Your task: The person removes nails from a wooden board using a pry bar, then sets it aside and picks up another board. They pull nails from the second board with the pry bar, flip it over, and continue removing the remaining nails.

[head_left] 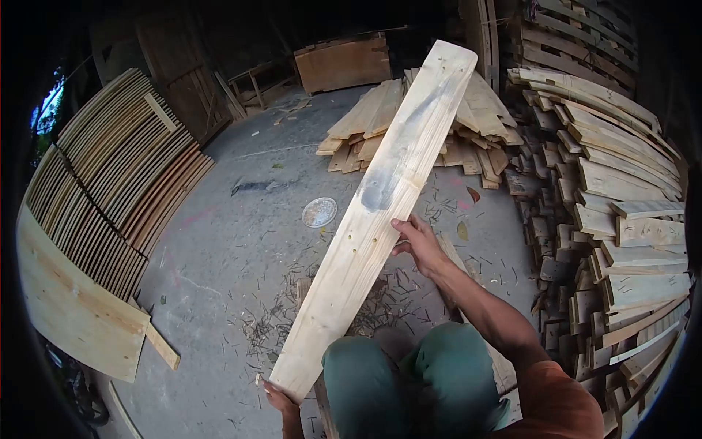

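A long pale wooden plank (344, 263) slants across the middle of the head view, from near my knees up toward the back. It bears a dark grey stain and several small holes or knots. My right hand (415, 244) grips its right edge around the middle, thumb on the top face. At the near lower end, my left hand (281, 401) holds the plank's corner; most of those fingers are hidden beneath it. Under the plank, many loose nails (391, 300) lie scattered on the concrete floor.
A tall stack of boards (629, 234) rises on the right. Behind the plank is a low pile of planks (373, 110). Stacked slats (117, 168) and a plywood sheet (80, 300) stand left. A round whitish lid-like disc (319, 212) lies on the floor. A wooden box (344, 63) sits at the back.
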A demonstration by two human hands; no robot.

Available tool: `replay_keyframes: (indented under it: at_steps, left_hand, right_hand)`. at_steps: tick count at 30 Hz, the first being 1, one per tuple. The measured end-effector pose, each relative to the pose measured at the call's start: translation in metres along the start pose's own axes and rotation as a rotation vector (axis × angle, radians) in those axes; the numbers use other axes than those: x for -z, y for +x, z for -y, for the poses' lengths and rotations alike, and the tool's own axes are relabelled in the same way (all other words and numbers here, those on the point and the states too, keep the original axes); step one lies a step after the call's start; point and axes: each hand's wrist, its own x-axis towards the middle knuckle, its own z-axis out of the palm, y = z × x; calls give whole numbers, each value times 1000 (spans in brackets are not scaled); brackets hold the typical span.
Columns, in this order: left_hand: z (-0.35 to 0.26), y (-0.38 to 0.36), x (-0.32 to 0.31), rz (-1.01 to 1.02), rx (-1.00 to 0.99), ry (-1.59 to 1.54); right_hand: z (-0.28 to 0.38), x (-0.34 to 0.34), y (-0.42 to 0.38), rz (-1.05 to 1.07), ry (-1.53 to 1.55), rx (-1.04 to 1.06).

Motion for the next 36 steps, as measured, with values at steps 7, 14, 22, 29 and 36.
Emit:
replay_keyframes:
  at_steps: [7,14,22,29,36]
  left_hand:
    - [-192,-133,-239,913,54,-198]
    - [-279,-260,-421,1562,98,-101]
    - [-172,-292,-437,1702,-58,644]
    - [-258,-421,-376,1983,-757,225]
    - [-338,-526,-333,2300,-1125,-670]
  right_hand:
    - [130,37,136,-256,56,527]
    - [43,135,-28,-205,-167,71]
    - [-148,230,-331,-872,-103,-418]
    - [-185,230,-404,-923,-1001,-192]
    - [-182,211,-394,-982,-1198,-241]
